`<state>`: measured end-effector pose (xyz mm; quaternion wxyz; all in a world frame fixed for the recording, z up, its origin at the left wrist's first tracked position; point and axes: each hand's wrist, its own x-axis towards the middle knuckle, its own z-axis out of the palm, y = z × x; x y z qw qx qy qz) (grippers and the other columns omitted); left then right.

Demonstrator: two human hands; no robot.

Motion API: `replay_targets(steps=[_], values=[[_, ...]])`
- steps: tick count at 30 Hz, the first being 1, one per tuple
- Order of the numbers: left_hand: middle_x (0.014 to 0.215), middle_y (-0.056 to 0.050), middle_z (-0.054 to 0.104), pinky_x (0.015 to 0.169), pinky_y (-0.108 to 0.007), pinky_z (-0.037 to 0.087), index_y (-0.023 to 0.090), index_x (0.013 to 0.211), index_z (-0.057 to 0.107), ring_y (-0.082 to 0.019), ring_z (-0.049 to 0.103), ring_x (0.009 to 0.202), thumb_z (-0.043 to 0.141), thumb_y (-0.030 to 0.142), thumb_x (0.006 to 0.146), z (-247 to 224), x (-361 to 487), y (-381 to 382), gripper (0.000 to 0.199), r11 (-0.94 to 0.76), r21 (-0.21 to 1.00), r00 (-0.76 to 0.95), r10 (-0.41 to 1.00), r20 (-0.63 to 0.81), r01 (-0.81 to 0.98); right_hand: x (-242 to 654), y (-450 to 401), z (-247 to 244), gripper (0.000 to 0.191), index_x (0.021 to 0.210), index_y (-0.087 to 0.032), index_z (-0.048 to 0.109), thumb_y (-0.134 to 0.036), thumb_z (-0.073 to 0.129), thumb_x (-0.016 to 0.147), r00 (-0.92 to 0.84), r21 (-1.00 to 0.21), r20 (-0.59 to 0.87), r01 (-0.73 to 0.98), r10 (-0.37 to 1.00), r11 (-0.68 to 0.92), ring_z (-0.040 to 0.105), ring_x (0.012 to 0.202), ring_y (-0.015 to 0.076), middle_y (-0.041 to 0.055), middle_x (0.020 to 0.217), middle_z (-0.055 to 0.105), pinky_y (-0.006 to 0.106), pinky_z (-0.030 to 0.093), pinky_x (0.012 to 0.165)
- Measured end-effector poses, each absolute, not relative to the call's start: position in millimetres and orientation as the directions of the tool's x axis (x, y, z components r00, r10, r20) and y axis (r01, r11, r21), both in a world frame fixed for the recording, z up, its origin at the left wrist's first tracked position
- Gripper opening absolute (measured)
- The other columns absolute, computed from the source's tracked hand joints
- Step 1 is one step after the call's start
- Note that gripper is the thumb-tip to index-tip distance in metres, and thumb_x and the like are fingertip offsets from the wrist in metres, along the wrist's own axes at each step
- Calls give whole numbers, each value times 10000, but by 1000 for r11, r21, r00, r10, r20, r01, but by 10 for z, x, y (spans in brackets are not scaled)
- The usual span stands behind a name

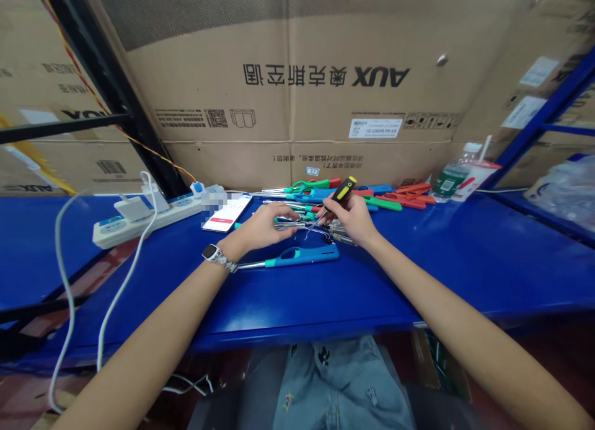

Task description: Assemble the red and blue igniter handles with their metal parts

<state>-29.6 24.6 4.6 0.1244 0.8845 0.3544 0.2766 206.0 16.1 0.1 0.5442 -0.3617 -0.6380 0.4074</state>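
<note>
My right hand [356, 219] is closed around a screwdriver [344, 189] with a black and yellow handle, which tilts up and to the right. Its tip points down among small metal parts and thin wires [316, 230]. Across from it, my left hand [267, 225] has thumb and fingers brought together over a slim metal part [297, 225], partly hidden by the fingers. In front of both hands lies a blue gas lighter [307, 255] with a metal tube and a green collar. More lighters in blue [311, 196] and green [383, 203] lie behind my hands.
Orange-red lighter pieces [411, 193] are heaped at the back right, beside a green-labelled bottle [453, 177] and a cup with a straw [476, 179]. A phone [227, 214] and a white power strip [176, 208] with cables lie left. Large cardboard [297, 21] stands behind the blue table [288, 306].
</note>
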Motion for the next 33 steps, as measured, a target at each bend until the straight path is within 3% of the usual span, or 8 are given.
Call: replay_targets(steps=[3, 10, 24, 33], values=[[1028, -82, 776, 917, -388, 529, 214, 967, 749, -228, 705, 965, 724, 398, 849, 48, -179, 170, 220, -687, 520, 594, 716, 366, 507, 2079, 156, -3, 525, 829, -259, 563, -733, 762, 725, -126, -915, 397, 15, 909, 402, 715, 594, 242, 43, 748, 752, 415, 610, 615], [905, -64, 792, 795, -340, 539, 220, 865, 760, -197, 715, 846, 718, 383, 847, -58, -78, 203, 170, -618, 623, 566, 760, 318, 480, 2072, 151, -8, 502, 847, -253, 562, -714, 741, 762, -108, -909, 411, 24, 905, 415, 728, 636, 254, 58, 774, 754, 417, 604, 629], [879, -59, 775, 807, -348, 510, 222, 866, 762, -197, 693, 832, 655, 339, 883, -21, -110, 202, 159, -668, 526, 574, 736, 360, 527, 1994, 91, -17, 493, 839, -254, 570, -711, 743, 769, -101, -889, 453, 31, 886, 457, 726, 636, 262, 60, 769, 734, 451, 619, 647], [914, -62, 772, 827, -346, 494, 197, 868, 751, -214, 681, 884, 664, 293, 900, 10, -86, 182, 134, -686, 445, 594, 725, 349, 576, 1991, 55, 42, 481, 802, -248, 560, -698, 731, 791, -78, -859, 509, 23, 857, 512, 710, 592, 231, 42, 725, 727, 408, 621, 616]])
